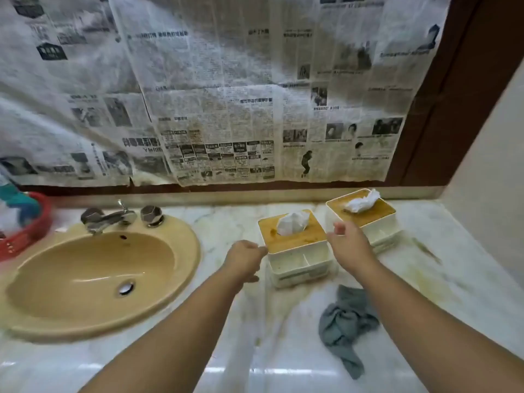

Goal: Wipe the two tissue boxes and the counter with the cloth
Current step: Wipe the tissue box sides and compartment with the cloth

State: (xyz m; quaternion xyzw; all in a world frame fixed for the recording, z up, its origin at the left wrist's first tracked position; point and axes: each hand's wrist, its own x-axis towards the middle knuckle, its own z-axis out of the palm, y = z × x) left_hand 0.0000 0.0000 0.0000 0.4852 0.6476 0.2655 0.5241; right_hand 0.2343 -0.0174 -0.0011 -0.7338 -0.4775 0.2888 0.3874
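Both boxes stand toward the tabletop's (pixel 278 353) back right corner. They look light, rigid plastic with smooth wooden lids, so it is best to hold them by the side walls. The left hand (pixel 245 258) is curled at the near box's (pixel 297 263) left lid edge; I cannot tell if it grips. The right hand (pixel 350 242) hovers loosely spread between that one and the far box (pixel 381 231). The soft, limp cloth (pixel 343 321) lies crumpled nearer the front edge.
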